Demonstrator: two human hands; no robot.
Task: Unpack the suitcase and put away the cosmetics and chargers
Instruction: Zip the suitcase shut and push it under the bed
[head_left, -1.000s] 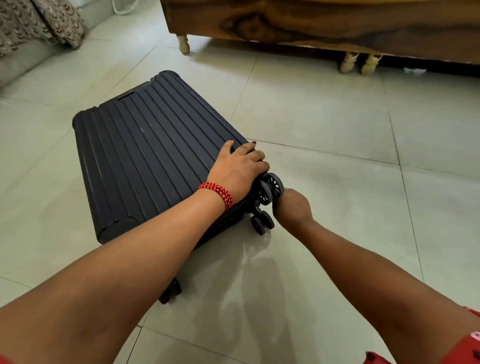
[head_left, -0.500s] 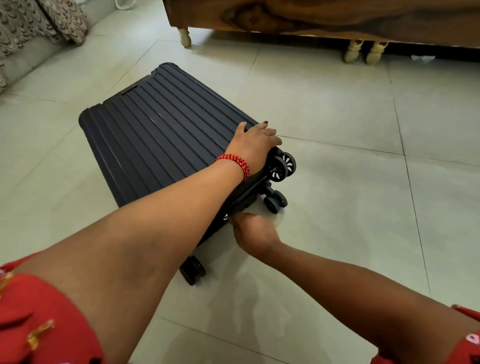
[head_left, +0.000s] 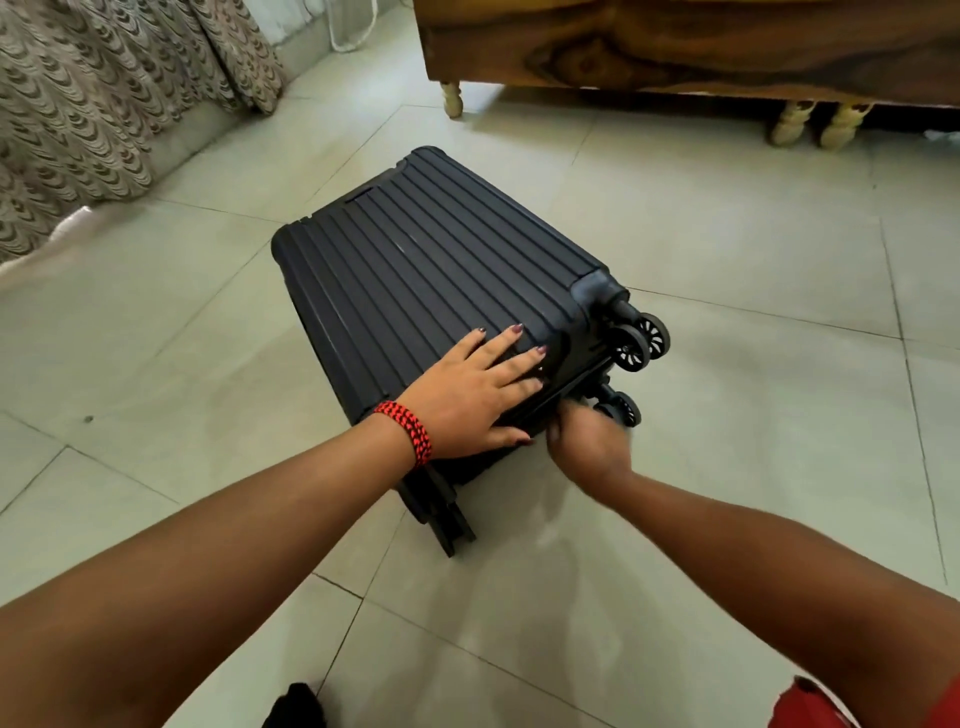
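navy suitcase (head_left: 426, 270) flat, long axis pointing away | left hand (head_left: 467, 395) spread on top | right hand (head_left: 587, 441) at near seam (head_left: 576, 383), grip can't tell

The right hand (head_left: 587, 441) is smeared by motion at the near side seam of the dark navy ribbed hard-shell suitcase (head_left: 441, 270); its fingertips are hidden, so whether they pinch anything cannot be told. Just beyond it, the small black lower wheel (head_left: 621, 408) is blurred and half covered. The left hand (head_left: 467, 395), flat on the lid, hides the suitcase's near corner. The wheels below that corner (head_left: 441, 514) are indistinct. Beyond the suitcase, the brown wooden furniture (head_left: 675, 47) is cut by the top edge. Nearer than the suitcase, a black shape (head_left: 296, 706) and red cloth (head_left: 810, 706) are cropped by the bottom edge, unidentifiable.
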